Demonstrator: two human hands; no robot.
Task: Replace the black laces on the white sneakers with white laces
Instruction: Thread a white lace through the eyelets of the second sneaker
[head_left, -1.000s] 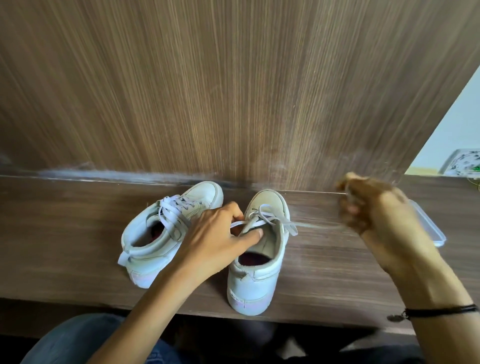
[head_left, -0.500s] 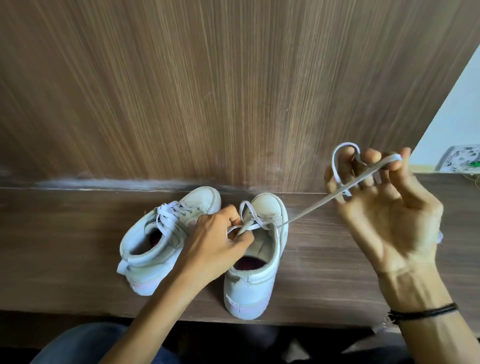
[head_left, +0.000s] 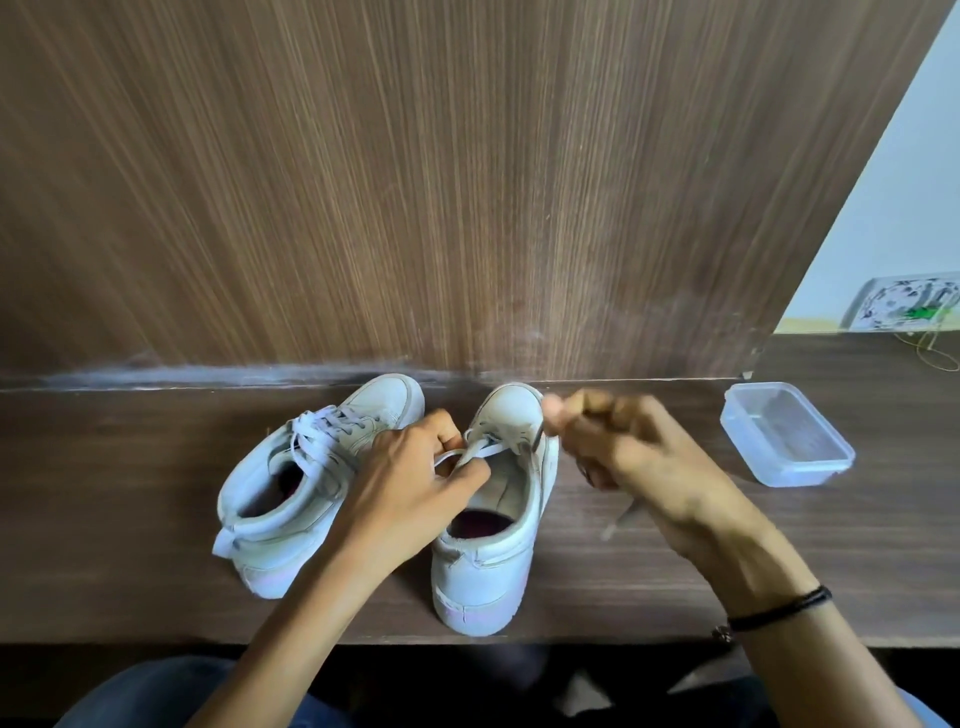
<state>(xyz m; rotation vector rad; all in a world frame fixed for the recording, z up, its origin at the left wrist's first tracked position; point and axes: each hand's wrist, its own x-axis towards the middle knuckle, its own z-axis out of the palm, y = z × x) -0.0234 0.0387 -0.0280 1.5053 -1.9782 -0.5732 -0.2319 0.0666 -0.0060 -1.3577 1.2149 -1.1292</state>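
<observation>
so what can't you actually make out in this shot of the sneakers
Right hand: motion blur in the head view hides whether it grips the white lace.
Right sneaker: the left hand covers part of its eyelets, so how far it is laced is unclear.
Patterned object, far right: small, cut off by the frame edge.
Clear container: too hazy to tell whether anything lies inside.

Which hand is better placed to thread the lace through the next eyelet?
Right, probably. The right hand, though blurred, sits beside the eyelets of the half-laced sneaker with the white lace trailing from it; the left hand is pinching the lace crossing, steadying it.
</observation>
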